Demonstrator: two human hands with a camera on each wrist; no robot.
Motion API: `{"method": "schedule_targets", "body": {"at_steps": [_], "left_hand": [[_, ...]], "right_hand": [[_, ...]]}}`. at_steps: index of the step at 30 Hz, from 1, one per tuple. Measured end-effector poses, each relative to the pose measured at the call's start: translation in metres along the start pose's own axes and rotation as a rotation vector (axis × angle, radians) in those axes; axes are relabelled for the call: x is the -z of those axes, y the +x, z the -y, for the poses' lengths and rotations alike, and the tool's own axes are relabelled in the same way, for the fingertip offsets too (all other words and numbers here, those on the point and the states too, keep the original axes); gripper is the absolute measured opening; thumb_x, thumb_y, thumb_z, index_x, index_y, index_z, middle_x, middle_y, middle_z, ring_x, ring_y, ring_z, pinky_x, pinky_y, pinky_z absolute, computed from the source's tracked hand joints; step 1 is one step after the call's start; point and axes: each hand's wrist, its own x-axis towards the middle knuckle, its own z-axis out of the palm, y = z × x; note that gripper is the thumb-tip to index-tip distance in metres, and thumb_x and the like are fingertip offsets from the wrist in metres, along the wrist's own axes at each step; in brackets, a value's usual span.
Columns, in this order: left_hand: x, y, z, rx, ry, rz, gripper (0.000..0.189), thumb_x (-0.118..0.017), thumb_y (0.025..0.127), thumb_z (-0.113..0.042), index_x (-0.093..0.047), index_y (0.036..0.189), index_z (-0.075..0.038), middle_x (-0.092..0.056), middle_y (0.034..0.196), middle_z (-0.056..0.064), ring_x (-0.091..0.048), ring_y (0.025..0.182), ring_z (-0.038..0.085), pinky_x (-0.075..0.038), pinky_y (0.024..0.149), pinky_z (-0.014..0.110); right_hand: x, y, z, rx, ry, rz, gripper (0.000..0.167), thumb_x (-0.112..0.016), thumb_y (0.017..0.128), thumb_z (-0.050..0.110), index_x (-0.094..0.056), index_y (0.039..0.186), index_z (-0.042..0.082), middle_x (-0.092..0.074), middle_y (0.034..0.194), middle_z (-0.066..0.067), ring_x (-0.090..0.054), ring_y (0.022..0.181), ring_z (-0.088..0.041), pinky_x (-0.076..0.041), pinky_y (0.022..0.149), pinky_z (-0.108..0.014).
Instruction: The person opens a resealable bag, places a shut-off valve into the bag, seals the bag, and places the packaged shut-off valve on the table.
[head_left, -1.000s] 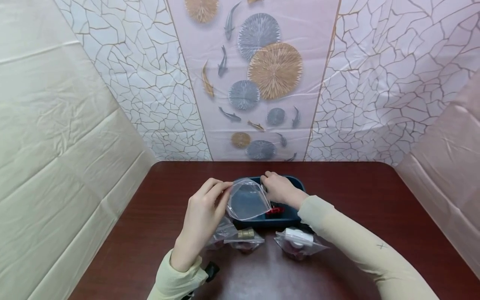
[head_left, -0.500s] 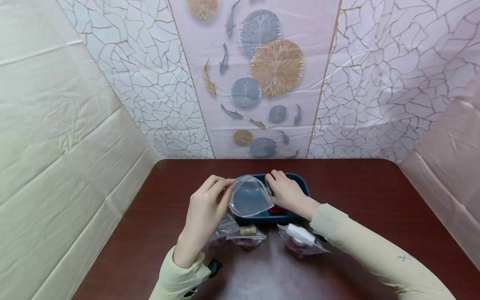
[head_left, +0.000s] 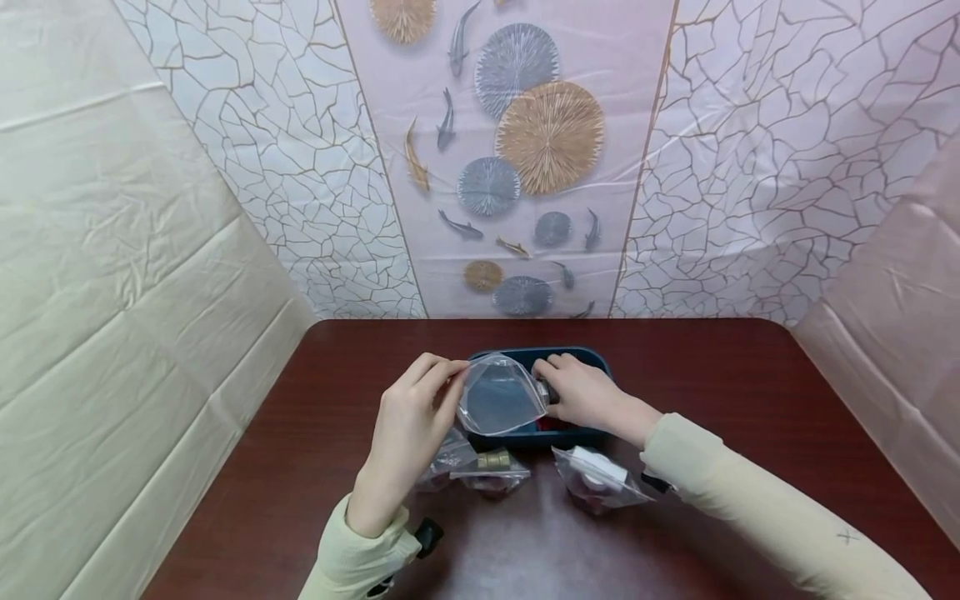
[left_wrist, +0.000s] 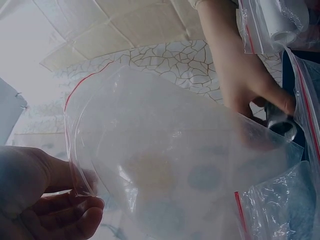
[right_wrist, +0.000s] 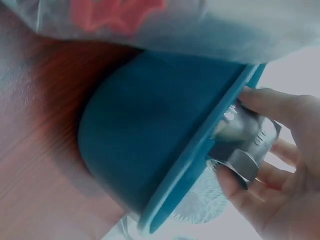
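My left hand [head_left: 408, 417] pinches the rim of a clear zip bag [head_left: 498, 396]. The bag hangs spread over the left part of a blue tray [right_wrist: 145, 115], and its red seal line shows in the left wrist view. My right hand [head_left: 588, 396] grips a shiny metal pipe fitting [right_wrist: 250, 145] with hex-shaped ends at the tray's rim. Beside the bag's right edge, the fitting is mostly covered by fingers in the head view. Something red, partly hidden, lies in the tray below that hand.
In front of the tray on the dark red table [head_left: 315, 492] lie several filled zip bags. One bag holds a brass fitting [head_left: 493, 460], another a white pipe piece [head_left: 600, 465]. A patterned cloth [head_left: 525, 167] hangs behind the table.
My right hand has shifted slightly right and down within the tray area, and the metal fitting now shows between its fingers. My left hand still holds the bag in nearly the same place.
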Motion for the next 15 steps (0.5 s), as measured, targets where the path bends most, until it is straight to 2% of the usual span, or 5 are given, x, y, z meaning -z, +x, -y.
{"method": "schedule_targets", "body": {"at_steps": [4, 7, 10, 15], "left_hand": [[0.0, -0.0009, 0.0005, 0.006, 0.0, -0.003, 0.011, -0.072, 0.092, -0.005, -0.077, 0.102, -0.007, -0.065, 0.09, -0.002, -0.056, 0.07, 0.007, -0.046, 0.058, 0.022], [-0.0004, -0.0018, 0.0017, 0.01, 0.001, -0.01, 0.012, -0.073, 0.092, -0.005, -0.077, 0.102, -0.007, -0.065, 0.09, -0.002, -0.057, 0.071, 0.006, -0.046, 0.059, 0.022], [-0.0011, -0.0023, 0.0027, 0.012, -0.002, -0.007, 0.011, -0.073, 0.091, -0.005, -0.077, 0.102, -0.007, -0.065, 0.09, -0.001, -0.057, 0.071, 0.006, -0.047, 0.059, 0.022], [-0.0024, -0.0029, 0.0034, 0.01, 0.0, 0.003, 0.011, -0.073, 0.092, -0.005, -0.077, 0.101, -0.007, -0.065, 0.089, -0.001, -0.058, 0.071, 0.007, -0.047, 0.059, 0.022]], "right_hand": [[0.0006, -0.0055, 0.0013, 0.022, 0.016, 0.084, 0.043, -0.083, 0.085, 0.026, -0.063, 0.12, 0.01, -0.061, 0.1, -0.004, -0.057, 0.082, -0.015, -0.049, 0.064, -0.033], [0.0007, -0.0069, -0.0017, 0.028, 0.059, 0.117, 0.041, -0.081, 0.086, 0.023, -0.064, 0.12, 0.008, -0.062, 0.1, -0.003, -0.056, 0.078, -0.013, -0.051, 0.066, -0.033], [0.002, -0.007, -0.0048, 0.019, 0.099, 0.143, 0.043, -0.08, 0.087, 0.021, -0.064, 0.124, 0.006, -0.064, 0.105, -0.006, -0.056, 0.081, -0.014, -0.051, 0.07, -0.036], [0.0044, -0.0039, -0.0066, -0.013, 0.139, 0.202, 0.039, -0.08, 0.087, 0.018, -0.065, 0.121, 0.005, -0.063, 0.1, -0.004, -0.053, 0.075, -0.015, -0.048, 0.067, -0.036]]}}
